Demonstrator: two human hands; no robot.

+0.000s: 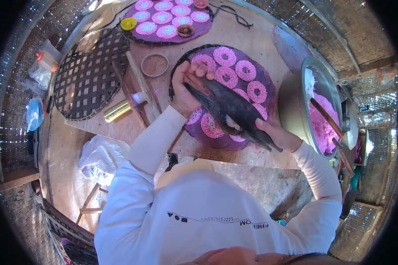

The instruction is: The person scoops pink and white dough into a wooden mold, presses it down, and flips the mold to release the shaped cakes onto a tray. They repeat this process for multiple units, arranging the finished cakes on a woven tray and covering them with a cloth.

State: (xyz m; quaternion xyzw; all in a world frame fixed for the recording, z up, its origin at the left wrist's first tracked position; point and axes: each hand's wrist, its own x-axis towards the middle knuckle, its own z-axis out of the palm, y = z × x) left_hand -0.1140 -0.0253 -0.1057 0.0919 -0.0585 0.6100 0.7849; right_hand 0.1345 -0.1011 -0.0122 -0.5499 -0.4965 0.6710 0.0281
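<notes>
head view: left hand (188, 88) clamped on upper-left end of long dark wooden tool (230, 101), right hand (282, 134) clamped on its lower-right end. tool is held slanted over round purple tray (264, 73) with pink lacy rings (252, 74). metal pot (292, 108) at right holds pink dough (322, 121); shiny gold roll (117, 112) lies left.

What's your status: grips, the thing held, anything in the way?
Left grip and right grip both on dark elongated tool. Tool above purple tray, hiding some pink rings. Large metal pot near right grip.
</notes>
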